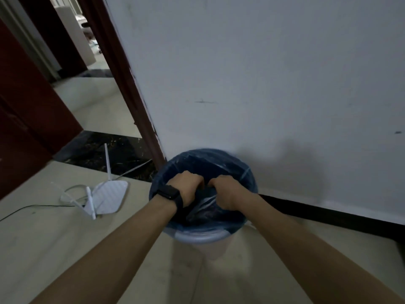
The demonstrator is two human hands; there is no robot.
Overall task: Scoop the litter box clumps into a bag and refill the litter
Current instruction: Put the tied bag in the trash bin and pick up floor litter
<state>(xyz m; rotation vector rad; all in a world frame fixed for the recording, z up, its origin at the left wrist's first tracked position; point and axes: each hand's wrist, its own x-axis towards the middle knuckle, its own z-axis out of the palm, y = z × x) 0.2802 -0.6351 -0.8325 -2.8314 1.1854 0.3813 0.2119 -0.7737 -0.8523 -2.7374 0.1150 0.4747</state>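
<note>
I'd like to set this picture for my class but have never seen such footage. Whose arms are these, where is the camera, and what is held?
No machine here: a person wears one wide-angle camera on the head, looking forward and down, so the bare arms are their own. The left hand, with a dark watch on its wrist, and the right hand both grip bunched dark plastic of a bag inside a pale bin standing on the floor by a white wall. A blue liner covers the bin's rim; whether the gripped plastic belongs to it, I cannot tell. Left of the bin, a white router with antennas lies on the floor.
</note>
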